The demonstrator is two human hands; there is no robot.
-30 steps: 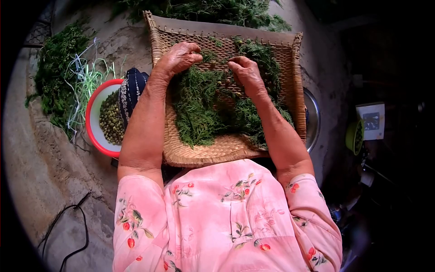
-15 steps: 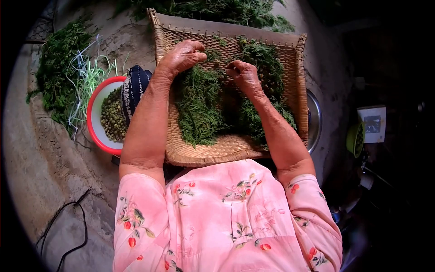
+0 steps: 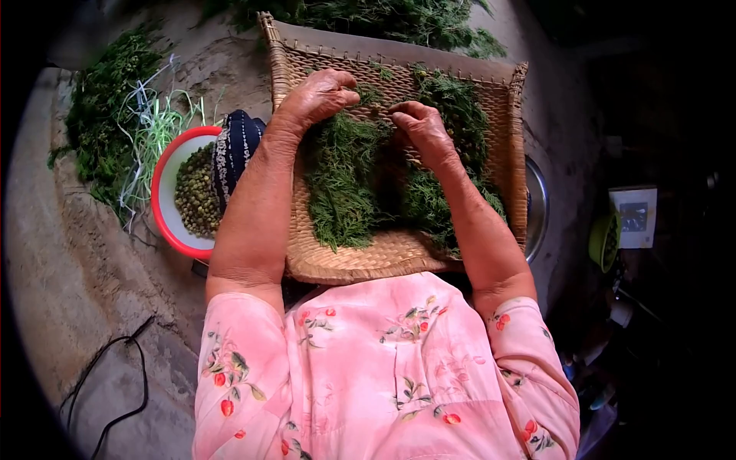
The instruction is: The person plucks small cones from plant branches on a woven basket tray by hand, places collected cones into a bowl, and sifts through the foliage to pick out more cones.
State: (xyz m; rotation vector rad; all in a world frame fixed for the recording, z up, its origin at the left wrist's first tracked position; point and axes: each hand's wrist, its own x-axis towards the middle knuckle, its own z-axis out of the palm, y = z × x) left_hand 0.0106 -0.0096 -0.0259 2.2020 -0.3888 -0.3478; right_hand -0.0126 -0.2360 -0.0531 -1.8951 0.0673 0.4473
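Note:
A woven basket tray (image 3: 410, 257) lies in front of me with feathery green sprigs (image 3: 345, 180) spread in it, in a left pile and a right pile. Over the upper left of the tray, my left hand (image 3: 322, 96) is closed, fingertips bent together beside a small green sprig. My right hand (image 3: 425, 126) is a little to the right and lower, thumb and fingers pinched. Whatever either hand grips is too small to make out. A dark gap shows between the two piles, below my right hand.
At the left stands a red-rimmed bowl (image 3: 162, 207) of small green berries, partly under a dark patterned cloth (image 3: 241, 146). More green branches (image 3: 111, 115) and pale strings (image 3: 157, 130) lie beyond it. A metal basin (image 3: 539, 207) and a green bowl (image 3: 603, 244) are at the right.
The tray, bowl and both hands have shifted slightly right in the view. My hands stay close together over the tray, with their fingers still closed.

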